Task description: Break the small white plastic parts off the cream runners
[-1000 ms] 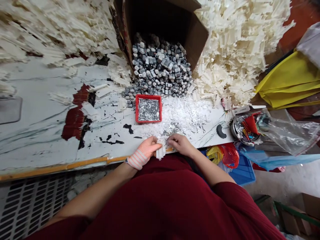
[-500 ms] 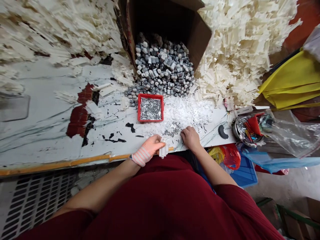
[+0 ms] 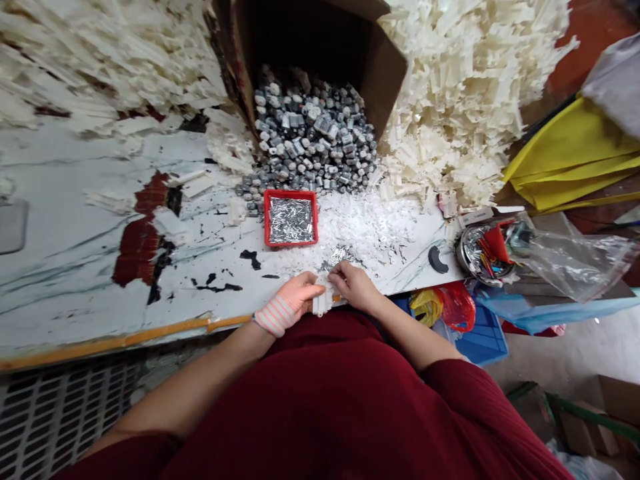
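My left hand [image 3: 295,297], in a striped pinkish glove with the fingertips bare, grips a white plastic part [image 3: 321,303] at the table's front edge. Close against the upper right of that part, my bare right hand [image 3: 354,285] has its thumb and fingers pinched together; whatever they hold is too small to make out. Just behind the hands lies a small heap of shiny metal pins [image 3: 341,254]. A red tray [image 3: 267,220] full of similar pins stands further back, slightly left.
Behind the tray, many small grey motors [image 3: 315,140] spill from a cardboard box [image 3: 390,80]. Piles of cream plastic parts [image 3: 450,100] flank it. Small white bits [image 3: 370,223] cover the table [image 3: 75,267]. At right sit a metal bowl of tools [image 3: 467,250] and a black curved piece [image 3: 437,260].
My right hand has moved left from the pin heap to the white plastic part. My left hand still holds that part. The whole view has shifted slightly.
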`<action>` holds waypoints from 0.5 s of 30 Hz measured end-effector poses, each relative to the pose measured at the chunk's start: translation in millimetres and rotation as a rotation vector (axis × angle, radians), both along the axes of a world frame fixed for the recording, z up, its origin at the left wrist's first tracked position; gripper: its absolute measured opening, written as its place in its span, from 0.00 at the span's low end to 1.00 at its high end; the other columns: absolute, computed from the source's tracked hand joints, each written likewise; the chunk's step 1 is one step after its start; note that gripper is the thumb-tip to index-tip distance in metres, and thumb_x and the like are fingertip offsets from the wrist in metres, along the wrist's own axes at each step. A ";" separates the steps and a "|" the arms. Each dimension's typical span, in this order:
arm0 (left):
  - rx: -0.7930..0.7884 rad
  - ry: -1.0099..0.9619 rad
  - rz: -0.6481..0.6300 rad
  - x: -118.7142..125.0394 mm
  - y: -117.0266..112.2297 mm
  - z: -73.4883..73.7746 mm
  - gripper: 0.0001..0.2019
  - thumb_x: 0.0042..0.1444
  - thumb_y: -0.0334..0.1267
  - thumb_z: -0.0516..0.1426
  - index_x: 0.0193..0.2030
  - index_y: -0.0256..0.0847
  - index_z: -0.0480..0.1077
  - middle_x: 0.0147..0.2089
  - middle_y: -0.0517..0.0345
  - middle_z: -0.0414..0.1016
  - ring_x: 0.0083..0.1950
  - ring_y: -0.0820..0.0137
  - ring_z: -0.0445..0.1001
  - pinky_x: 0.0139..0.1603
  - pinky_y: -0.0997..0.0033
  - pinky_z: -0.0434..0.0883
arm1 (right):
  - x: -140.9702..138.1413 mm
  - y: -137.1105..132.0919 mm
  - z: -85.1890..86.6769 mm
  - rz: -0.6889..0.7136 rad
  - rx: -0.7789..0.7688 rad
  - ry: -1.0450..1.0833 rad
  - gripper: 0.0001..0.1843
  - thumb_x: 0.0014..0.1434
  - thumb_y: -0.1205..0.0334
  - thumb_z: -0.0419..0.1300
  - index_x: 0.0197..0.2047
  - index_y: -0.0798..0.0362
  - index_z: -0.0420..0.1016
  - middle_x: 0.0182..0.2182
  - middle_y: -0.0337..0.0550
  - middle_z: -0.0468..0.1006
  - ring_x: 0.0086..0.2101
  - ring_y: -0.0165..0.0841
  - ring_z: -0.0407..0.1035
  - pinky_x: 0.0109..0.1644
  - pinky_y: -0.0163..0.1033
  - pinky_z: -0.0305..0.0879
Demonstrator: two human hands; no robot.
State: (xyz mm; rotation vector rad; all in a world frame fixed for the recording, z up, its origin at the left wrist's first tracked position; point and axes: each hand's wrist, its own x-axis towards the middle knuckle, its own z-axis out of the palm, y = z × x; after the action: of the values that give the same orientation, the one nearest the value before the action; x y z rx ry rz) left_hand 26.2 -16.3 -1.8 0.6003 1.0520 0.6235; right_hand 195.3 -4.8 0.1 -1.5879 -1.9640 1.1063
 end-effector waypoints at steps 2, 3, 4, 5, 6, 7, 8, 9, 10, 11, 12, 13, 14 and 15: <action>-0.041 -0.047 0.001 0.1 0.9 1.2 0.18 0.41 0.41 0.63 0.33 0.40 0.59 0.25 0.65 0.68 0.27 0.71 0.71 0.30 0.69 0.71 | 0.2 0.1 3.2 -0.012 -0.005 0.034 0.06 0.61 0.59 0.53 0.36 0.52 0.67 0.29 0.38 0.73 0.31 0.29 0.65 0.35 0.34 0.59; -0.043 -0.035 0.005 0.6 1.3 1.1 0.18 0.41 0.41 0.63 0.33 0.40 0.59 0.25 0.65 0.68 0.27 0.71 0.71 0.30 0.68 0.71 | 0.4 0.0 4.4 -0.018 0.000 0.057 0.06 0.61 0.59 0.53 0.35 0.52 0.67 0.29 0.38 0.73 0.31 0.29 0.65 0.35 0.33 0.59; -0.040 -0.013 0.008 1.2 1.6 0.6 0.18 0.41 0.41 0.63 0.34 0.40 0.58 0.25 0.66 0.68 0.27 0.70 0.71 0.30 0.68 0.72 | 0.5 -0.2 5.4 -0.024 0.007 0.071 0.06 0.61 0.59 0.52 0.35 0.52 0.67 0.29 0.38 0.72 0.31 0.29 0.65 0.35 0.33 0.59; -0.036 0.007 0.003 1.8 1.9 -0.1 0.18 0.41 0.41 0.63 0.34 0.41 0.58 0.25 0.66 0.67 0.27 0.70 0.71 0.29 0.67 0.72 | 0.6 -0.6 5.9 -0.027 0.015 0.072 0.06 0.61 0.59 0.53 0.35 0.52 0.67 0.29 0.38 0.72 0.31 0.29 0.65 0.35 0.33 0.59; -0.026 0.029 -0.007 2.4 2.0 -0.8 0.18 0.41 0.41 0.62 0.34 0.41 0.58 0.25 0.66 0.67 0.27 0.69 0.71 0.29 0.67 0.71 | 0.4 -1.2 6.1 -0.030 0.021 0.062 0.06 0.61 0.59 0.53 0.36 0.52 0.67 0.29 0.38 0.72 0.30 0.29 0.65 0.35 0.33 0.59; -0.002 0.066 -0.022 2.8 2.0 -1.4 0.17 0.42 0.42 0.62 0.34 0.41 0.58 0.24 0.67 0.66 0.27 0.69 0.71 0.28 0.68 0.70 | 0.0 -1.9 5.8 -0.034 0.026 0.043 0.06 0.60 0.60 0.53 0.36 0.52 0.67 0.29 0.38 0.72 0.30 0.29 0.65 0.35 0.34 0.58; 0.045 0.133 -0.041 2.9 2.0 -1.5 0.16 0.43 0.42 0.61 0.34 0.41 0.58 0.24 0.67 0.65 0.26 0.70 0.70 0.28 0.69 0.69 | -0.7 -2.6 5.1 -0.038 0.028 0.026 0.05 0.60 0.60 0.53 0.36 0.52 0.67 0.28 0.38 0.72 0.29 0.29 0.64 0.34 0.34 0.58; 0.119 0.232 -0.062 2.7 2.1 -1.2 0.15 0.44 0.42 0.60 0.33 0.41 0.58 0.23 0.68 0.63 0.25 0.72 0.68 0.27 0.71 0.67 | -1.5 -3.4 4.3 -0.046 0.026 0.019 0.05 0.60 0.60 0.54 0.35 0.52 0.67 0.28 0.37 0.71 0.29 0.29 0.64 0.34 0.34 0.57; 0.215 0.355 -0.079 2.3 2.3 -0.5 0.14 0.44 0.42 0.59 0.33 0.41 0.59 0.22 0.69 0.61 0.24 0.73 0.65 0.26 0.73 0.64 | -2.3 -4.2 3.4 -0.060 0.022 0.023 0.05 0.60 0.59 0.54 0.35 0.51 0.67 0.28 0.37 0.71 0.28 0.29 0.64 0.34 0.34 0.57; 0.319 0.486 -0.092 1.8 2.6 0.6 0.13 0.44 0.41 0.59 0.32 0.41 0.60 0.21 0.69 0.59 0.23 0.74 0.63 0.26 0.74 0.62 | -3.1 -4.9 2.6 -0.077 0.020 0.034 0.06 0.60 0.59 0.53 0.35 0.51 0.67 0.28 0.37 0.71 0.28 0.29 0.64 0.34 0.34 0.58; 0.412 0.603 -0.101 1.2 3.0 1.8 0.12 0.44 0.41 0.59 0.32 0.41 0.61 0.21 0.69 0.58 0.23 0.75 0.61 0.26 0.74 0.60 | -3.6 -5.5 2.0 -0.093 0.022 0.049 0.06 0.60 0.59 0.53 0.34 0.51 0.66 0.28 0.37 0.71 0.29 0.29 0.64 0.34 0.34 0.58; 0.476 0.681 -0.113 0.8 3.6 2.9 0.12 0.44 0.41 0.59 0.31 0.41 0.61 0.21 0.69 0.58 0.24 0.75 0.59 0.27 0.74 0.59 | -3.7 -5.8 1.6 -0.106 0.024 0.066 0.06 0.60 0.58 0.53 0.34 0.51 0.66 0.28 0.37 0.71 0.29 0.29 0.64 0.34 0.34 0.58; 0.504 0.713 -0.125 0.5 4.2 3.8 0.11 0.44 0.41 0.59 0.31 0.41 0.61 0.21 0.68 0.59 0.24 0.75 0.59 0.27 0.74 0.59 | -3.5 -5.9 1.7 -0.115 0.024 0.086 0.06 0.60 0.58 0.53 0.34 0.51 0.66 0.28 0.37 0.71 0.29 0.29 0.65 0.35 0.34 0.59; 0.502 0.709 -0.137 0.6 4.8 4.4 0.11 0.45 0.41 0.59 0.31 0.41 0.61 0.21 0.68 0.59 0.24 0.75 0.60 0.27 0.74 0.59 | -2.8 -5.7 2.0 -0.120 0.021 0.108 0.07 0.60 0.58 0.53 0.35 0.51 0.66 0.27 0.37 0.71 0.29 0.29 0.65 0.35 0.34 0.59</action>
State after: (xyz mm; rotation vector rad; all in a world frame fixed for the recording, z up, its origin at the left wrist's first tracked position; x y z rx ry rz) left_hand 26.8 -11.5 2.7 1.3882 1.5033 0.5649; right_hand 192.4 -10.5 2.1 -1.5789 -1.7816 1.0963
